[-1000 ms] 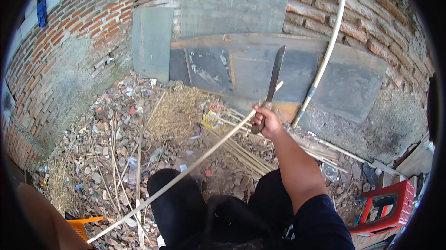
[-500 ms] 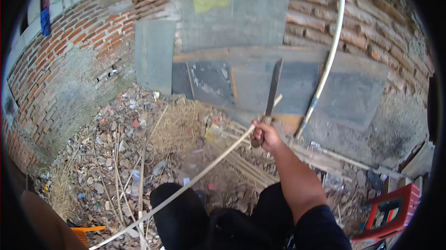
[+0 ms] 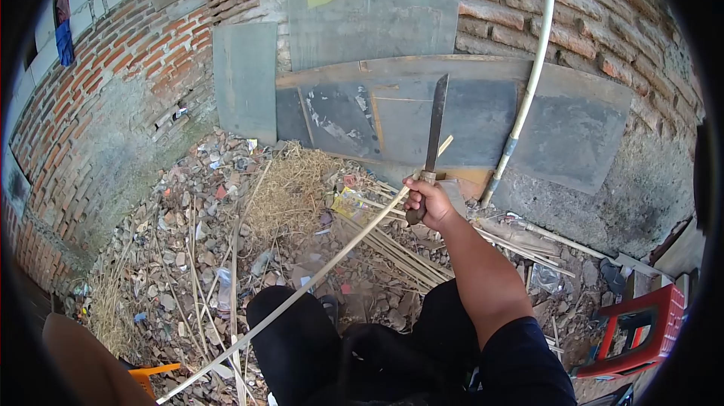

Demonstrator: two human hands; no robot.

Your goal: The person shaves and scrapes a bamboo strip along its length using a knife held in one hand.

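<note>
My right hand is closed round the handle of a machete, whose long dark blade points up and away. A long pale strip passes by the fingers of that hand and slants down over my knee to the lower left. Its far end shows just behind the blade. Of my left side only the forearm shows at the lower left edge; the left hand is out of the frame. More pale strips lie in a bundle on the rubble beyond my knees.
A red plastic stool stands at the lower right, and an orange plastic object at the lower left. Dry straw lies on the rubble. A pale pipe rises along the brick wall, beside grey boards.
The view has tilted down and back up and shifted slightly. My right hand still holds the machete, with the strip in much the same slanting position.
</note>
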